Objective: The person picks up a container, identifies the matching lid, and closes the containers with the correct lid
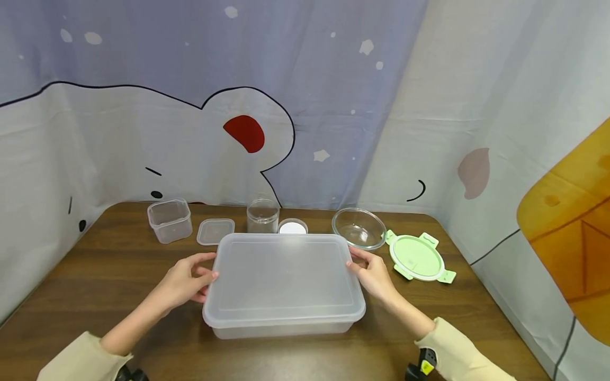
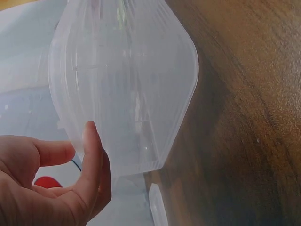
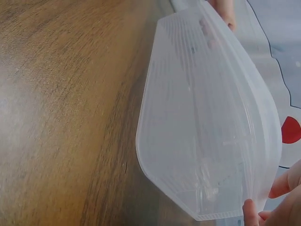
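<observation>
A large translucent plastic storage box [image 1: 281,332] is at the middle of the table, its frosted lid [image 1: 286,280] on top. My left hand [image 1: 186,279] grips its left end, the thumb at the lid's edge and the fingers lower against the side. At the opposite end, my right hand [image 1: 375,272] holds the rim near the back right corner, thumb on the edge. Both wrist views show the box's ribbed side walls [image 2: 136,84] close up, with fingertips [image 3: 250,207] touching them. Whether the base rests on the table cannot be told.
Behind the box stand a small square tub [image 1: 170,225], its flat lid [image 1: 215,232], a clear jar [image 1: 262,216] and a round white lid [image 1: 293,227]. Further right are a glass bowl [image 1: 359,228] and a green clip lid [image 1: 418,257]. A printed curtain [image 1: 333,106] hangs behind the table.
</observation>
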Available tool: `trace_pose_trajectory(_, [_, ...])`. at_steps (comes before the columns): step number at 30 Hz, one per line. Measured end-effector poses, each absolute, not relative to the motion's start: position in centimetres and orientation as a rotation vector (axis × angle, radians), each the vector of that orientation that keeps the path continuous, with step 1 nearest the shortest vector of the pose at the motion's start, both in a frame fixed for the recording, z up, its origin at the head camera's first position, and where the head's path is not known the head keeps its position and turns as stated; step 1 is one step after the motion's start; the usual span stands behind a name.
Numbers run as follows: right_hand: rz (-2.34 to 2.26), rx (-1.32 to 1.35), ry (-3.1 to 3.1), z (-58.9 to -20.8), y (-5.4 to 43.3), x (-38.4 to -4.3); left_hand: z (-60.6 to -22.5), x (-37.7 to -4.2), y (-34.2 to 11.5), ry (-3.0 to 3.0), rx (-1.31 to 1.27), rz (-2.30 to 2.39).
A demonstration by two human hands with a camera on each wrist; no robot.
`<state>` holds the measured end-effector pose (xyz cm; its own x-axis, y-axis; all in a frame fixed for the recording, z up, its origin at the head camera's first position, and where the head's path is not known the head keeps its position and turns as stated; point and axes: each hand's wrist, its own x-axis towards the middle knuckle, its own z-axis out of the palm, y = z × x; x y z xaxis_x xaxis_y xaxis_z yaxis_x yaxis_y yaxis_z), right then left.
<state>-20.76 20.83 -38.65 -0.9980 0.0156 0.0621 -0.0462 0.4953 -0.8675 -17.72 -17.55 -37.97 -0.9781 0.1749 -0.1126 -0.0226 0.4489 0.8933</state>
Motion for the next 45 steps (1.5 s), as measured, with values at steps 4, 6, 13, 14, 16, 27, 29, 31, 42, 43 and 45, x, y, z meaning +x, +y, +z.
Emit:
trace_pose_trajectory(4, [1.592, 0.008, -2.662, -38.7, 20.8, -20.9, -37.7, -17.7, -17.4, 2.498, 0.124, 1.538])
trace_pose_trajectory(6, [1.623, 0.0, -2.657, -38.6, 20.8, -20.8, -37.6, -17.7, -17.2, 2.499, 0.117, 1.528])
trace_pose_trajectory(13, [1.697, -0.01, -2.644, -38.6, 20.9, -20.9, -37.9, -17.9, -17.1, 2.514, 0.115, 1.52])
trace_pose_trajectory(14, [1.724, -0.018, -2.641, -38.6, 20.9, -21.0, -38.0, -17.9, -17.1, 2.514, 0.116, 1.518])
trace_pose_trajectory(16, [1.796, -0.036, -2.638, -38.5, 21.1, -21.2, -38.0, -17.9, -17.2, 2.508, 0.12, 1.512])
trace_pose_trajectory(27, [1.543, 0.142, -2.85, -37.2, 22.0, -23.7, -36.5, -19.7, -19.1, 2.379, 0.169, 1.394])
trace_pose_trajectory(29, [1.339, 0.187, -2.876, -36.9, 21.9, -24.5, -36.1, -20.6, -19.2, 2.426, 0.142, 1.358])
trace_pose_trajectory(31, [1.122, 0.238, -2.877, -36.7, 21.7, -25.3, -36.0, -21.6, -19.2, 2.506, 0.13, 1.307])
trace_pose_trajectory(42, [0.597, 0.672, -2.712, -37.6, 20.0, -27.0, -36.3, -23.9, -16.4, 3.098, 0.548, 0.888])
trace_pose_trajectory(43, [0.577, 0.713, -2.713, -37.6, 19.9, -26.9, -36.4, -23.9, -16.1, 3.119, 0.604, 0.854])
trace_pose_trajectory(45, [0.547, 0.777, -2.726, -37.7, 19.8, -26.8, -36.7, -23.9, -15.5, 3.143, 0.709, 0.77])
